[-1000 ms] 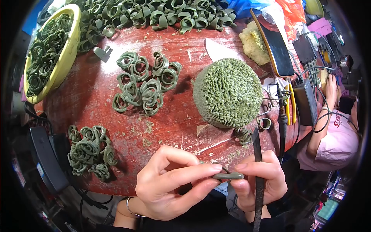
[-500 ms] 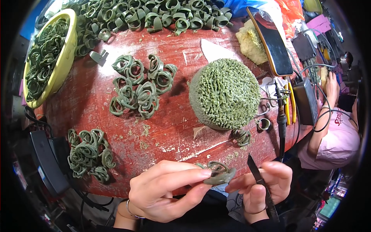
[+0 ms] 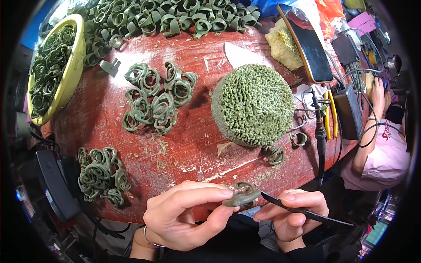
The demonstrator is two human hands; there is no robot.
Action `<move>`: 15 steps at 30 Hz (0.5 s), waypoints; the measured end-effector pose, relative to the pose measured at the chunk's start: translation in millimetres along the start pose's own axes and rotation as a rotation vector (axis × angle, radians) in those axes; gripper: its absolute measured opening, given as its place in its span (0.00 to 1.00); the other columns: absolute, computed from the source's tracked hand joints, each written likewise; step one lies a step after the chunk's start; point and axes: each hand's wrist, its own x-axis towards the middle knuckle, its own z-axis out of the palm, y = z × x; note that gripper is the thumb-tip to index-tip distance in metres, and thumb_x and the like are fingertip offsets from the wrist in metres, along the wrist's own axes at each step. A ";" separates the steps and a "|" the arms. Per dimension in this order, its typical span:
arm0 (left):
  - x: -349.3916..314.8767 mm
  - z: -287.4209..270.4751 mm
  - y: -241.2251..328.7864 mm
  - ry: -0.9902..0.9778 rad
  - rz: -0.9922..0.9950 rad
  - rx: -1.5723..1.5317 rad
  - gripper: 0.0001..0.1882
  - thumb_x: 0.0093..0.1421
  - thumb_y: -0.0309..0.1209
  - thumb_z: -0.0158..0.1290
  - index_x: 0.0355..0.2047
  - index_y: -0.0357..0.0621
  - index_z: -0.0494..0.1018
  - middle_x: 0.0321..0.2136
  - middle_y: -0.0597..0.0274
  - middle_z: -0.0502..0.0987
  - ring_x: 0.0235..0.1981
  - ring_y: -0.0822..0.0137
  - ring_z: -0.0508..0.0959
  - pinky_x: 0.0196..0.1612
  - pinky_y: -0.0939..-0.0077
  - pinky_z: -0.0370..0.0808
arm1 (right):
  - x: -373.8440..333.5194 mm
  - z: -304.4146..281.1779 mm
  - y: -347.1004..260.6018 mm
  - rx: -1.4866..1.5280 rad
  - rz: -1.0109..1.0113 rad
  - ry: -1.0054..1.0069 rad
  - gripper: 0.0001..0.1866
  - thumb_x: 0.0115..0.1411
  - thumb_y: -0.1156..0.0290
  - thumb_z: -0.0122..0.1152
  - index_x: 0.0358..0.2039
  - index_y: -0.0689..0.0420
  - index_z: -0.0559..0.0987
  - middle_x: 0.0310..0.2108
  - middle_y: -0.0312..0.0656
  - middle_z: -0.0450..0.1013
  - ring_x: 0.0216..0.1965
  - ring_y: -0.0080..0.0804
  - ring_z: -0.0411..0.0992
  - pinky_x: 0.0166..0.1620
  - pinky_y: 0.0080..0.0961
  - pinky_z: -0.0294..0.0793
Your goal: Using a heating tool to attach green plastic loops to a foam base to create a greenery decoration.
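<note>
My left hand [image 3: 184, 217] pinches a dark green, wax-like ring [image 3: 240, 197] with open scrollwork between thumb and fingertips, above the table's near edge. In my right hand [image 3: 302, 212] is a slim dark file [image 3: 326, 217] with a pointed end, held between thumb and fingers. The file's tip is up against the right side of the ring; whether it touches is hard to tell. Just beyond my hands, another scrollwork ring [image 3: 274, 154] lies beside a round block [image 3: 254, 105] with a rough, crumbly green top. A plain band ring [image 3: 299, 139] lies to its right.
Scrollwork rings lie in two groups [image 3: 160, 98] [image 3: 101, 175] on the red table [image 3: 184, 149]. More fill a yellow basin [image 3: 78, 57]. Plain green rings [image 3: 175, 19] pile up at the back. A phone [image 3: 309, 48], a pen-like corded tool [image 3: 321, 136] and yellow-handled pliers [image 3: 330, 116] stand right, near another person's arm [image 3: 372, 118].
My right hand has swung the file from steep to nearly level, bringing its tip to the ring. My left hand has shifted slightly left and tilted the ring.
</note>
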 end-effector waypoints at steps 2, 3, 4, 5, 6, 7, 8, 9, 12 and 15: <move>-0.5 0.1 -0.1 -0.004 -0.006 -0.001 0.08 0.49 0.19 0.51 0.30 0.31 0.65 0.24 0.48 0.71 0.20 0.67 0.75 0.21 0.79 0.76 | 0.7 2.4 0.5 0.006 -0.013 0.019 0.25 0.54 0.49 0.48 0.29 0.62 0.61 0.09 0.45 0.67 0.10 0.28 0.68 0.14 0.19 0.69; -0.5 0.1 -0.1 -0.004 -0.008 0.001 0.08 0.49 0.19 0.51 0.30 0.31 0.65 0.24 0.48 0.71 0.20 0.67 0.75 0.21 0.79 0.76 | 1.0 3.0 1.6 0.012 -0.026 0.037 0.24 0.54 0.49 0.47 0.29 0.62 0.61 0.09 0.45 0.67 0.09 0.28 0.68 0.13 0.18 0.68; -0.2 0.1 -0.2 -0.001 -0.016 -0.010 0.08 0.49 0.19 0.51 0.30 0.30 0.65 0.24 0.48 0.71 0.20 0.66 0.75 0.21 0.79 0.76 | 1.4 1.1 3.7 0.013 -0.023 0.036 0.24 0.54 0.49 0.47 0.29 0.62 0.61 0.09 0.45 0.67 0.09 0.28 0.68 0.13 0.18 0.68; -0.2 0.8 0.3 -0.003 -0.022 -0.026 0.08 0.49 0.19 0.51 0.30 0.30 0.65 0.24 0.48 0.71 0.20 0.66 0.76 0.21 0.79 0.76 | 0.8 -3.3 4.7 0.089 -0.052 0.007 0.21 0.55 0.54 0.49 0.31 0.63 0.65 0.14 0.46 0.70 0.14 0.30 0.70 0.17 0.20 0.70; 0.0 1.4 0.3 -0.006 -0.023 -0.031 0.08 0.49 0.19 0.51 0.30 0.30 0.65 0.24 0.48 0.71 0.20 0.66 0.76 0.21 0.79 0.76 | 0.2 -6.1 5.1 0.164 -0.082 -0.021 0.18 0.55 0.59 0.52 0.33 0.63 0.68 0.18 0.47 0.73 0.18 0.32 0.73 0.20 0.23 0.71; -0.3 1.6 1.1 -0.009 -0.006 -0.003 0.08 0.49 0.18 0.51 0.30 0.30 0.64 0.24 0.48 0.71 0.20 0.66 0.76 0.21 0.79 0.76 | 0.1 -6.3 4.7 0.167 -0.078 -0.022 0.18 0.55 0.59 0.52 0.33 0.63 0.68 0.18 0.47 0.73 0.18 0.32 0.73 0.20 0.23 0.71; -0.6 1.7 2.0 -0.011 0.012 0.023 0.08 0.49 0.18 0.50 0.30 0.30 0.64 0.24 0.47 0.71 0.20 0.65 0.76 0.20 0.80 0.76 | 0.5 -6.4 4.2 0.162 -0.088 -0.021 0.18 0.55 0.58 0.51 0.33 0.63 0.68 0.18 0.46 0.73 0.17 0.32 0.73 0.20 0.22 0.71; -0.2 1.2 1.1 -0.010 0.007 0.025 0.08 0.49 0.18 0.50 0.30 0.30 0.64 0.24 0.47 0.71 0.20 0.65 0.76 0.20 0.80 0.76 | 1.5 -6.0 5.1 0.156 -0.096 -0.021 0.18 0.56 0.58 0.51 0.33 0.63 0.69 0.17 0.45 0.73 0.17 0.32 0.73 0.19 0.22 0.71; 0.1 0.3 -0.2 -0.027 0.030 0.049 0.08 0.49 0.17 0.50 0.30 0.30 0.64 0.24 0.47 0.71 0.21 0.64 0.76 0.20 0.80 0.76 | 3.8 -5.0 4.5 0.144 -0.095 -0.038 0.18 0.56 0.58 0.50 0.33 0.63 0.69 0.17 0.45 0.73 0.17 0.32 0.73 0.20 0.22 0.71; -0.8 -0.4 0.1 -0.024 0.029 0.031 0.08 0.49 0.16 0.49 0.30 0.29 0.64 0.24 0.46 0.71 0.20 0.64 0.76 0.20 0.79 0.76 | 3.7 -3.8 3.9 0.177 -0.090 -0.044 0.17 0.56 0.58 0.50 0.33 0.63 0.69 0.18 0.46 0.73 0.18 0.32 0.73 0.20 0.22 0.71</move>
